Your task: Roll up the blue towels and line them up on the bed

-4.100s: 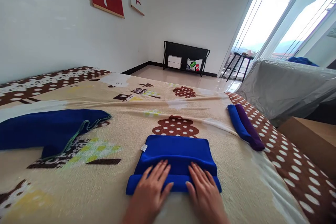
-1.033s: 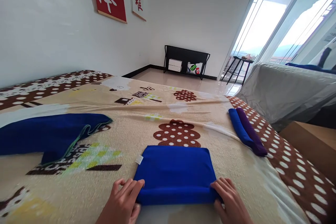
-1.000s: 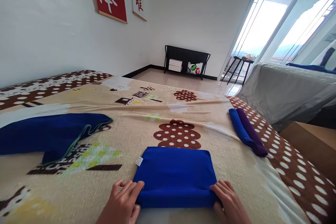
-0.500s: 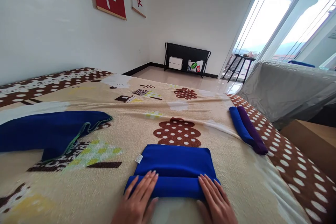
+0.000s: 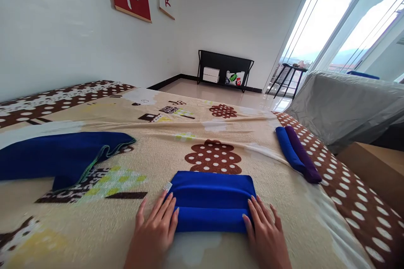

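One part-rolled blue cloth, long axis crosswise — fingers apart, on both ends.

On blanket: part-rolled cloth, near edge, between left hand and right hand; loose cloth, left; rolled cloths, two, side by side, right. Behind blanket: rack, by wall; stool, before window. Right of blanket: carton.
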Demonstrator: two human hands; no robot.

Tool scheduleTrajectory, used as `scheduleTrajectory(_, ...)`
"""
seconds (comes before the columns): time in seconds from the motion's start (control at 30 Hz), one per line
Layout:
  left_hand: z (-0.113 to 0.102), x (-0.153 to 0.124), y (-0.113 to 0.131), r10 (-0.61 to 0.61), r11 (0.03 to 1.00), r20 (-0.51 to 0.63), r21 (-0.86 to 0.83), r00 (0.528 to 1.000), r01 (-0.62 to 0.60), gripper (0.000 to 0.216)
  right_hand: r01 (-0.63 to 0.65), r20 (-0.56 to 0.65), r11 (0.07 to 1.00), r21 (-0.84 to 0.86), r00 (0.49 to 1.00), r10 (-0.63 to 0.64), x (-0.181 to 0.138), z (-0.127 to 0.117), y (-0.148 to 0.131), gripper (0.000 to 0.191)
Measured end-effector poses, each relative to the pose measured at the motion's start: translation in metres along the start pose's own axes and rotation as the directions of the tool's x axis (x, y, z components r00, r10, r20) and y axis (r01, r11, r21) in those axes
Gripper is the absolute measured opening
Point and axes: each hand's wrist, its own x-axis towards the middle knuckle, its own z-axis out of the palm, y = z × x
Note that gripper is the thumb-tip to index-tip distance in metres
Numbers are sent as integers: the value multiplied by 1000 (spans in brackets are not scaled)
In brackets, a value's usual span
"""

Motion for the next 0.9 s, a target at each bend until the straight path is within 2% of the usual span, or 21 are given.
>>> scheduleTrajectory(0.1,-2,14,28,78,995,5,-70,997,-78,40,74,32,994,81,996,-77,7,-1,-27,42)
scheduleTrajectory(0.2,4,31,57,204,967,158,-187,966,-173,47,119,168,970,210,973,-156,23,1,-50,42)
scheduleTrajectory(0.27,11,34,52,159,976,248,-185,956,-114,47,41,291,978,203,952,-100,31,5,-42,47)
scheduleTrajectory(0.37,18,26,21,3,995,267,-98,964,24,53,-66,378,990,126,926,14,33,12,-11,56)
scheduleTrajectory(0.43,18,21,4,-13,998,212,-63,977,27,53,-73,344,992,101,938,33,28,14,6,55)
scheduleTrajectory(0.5,11,17,-4,32,998,126,-52,992,-26,49,-49,237,995,85,971,27,21,11,14,53)
scheduleTrajectory(0.6,-11,9,-4,65,997,-4,-45,998,-65,42,70,51,992,107,996,-75,5,-3,22,45)
scheduleTrajectory(0.73,-34,-16,-4,78,986,36,-151,996,-72,45,332,-24,934,134,943,-332,-18,-21,35,41)
scheduleTrajectory(0.8,-34,-25,-6,59,980,63,-192,996,-46,46,339,-30,935,106,941,-338,-22,-22,37,44)
scheduleTrajectory(0.9,-24,-21,-8,34,983,47,-183,998,-25,45,241,-16,960,141,970,-241,-13,-15,31,43)
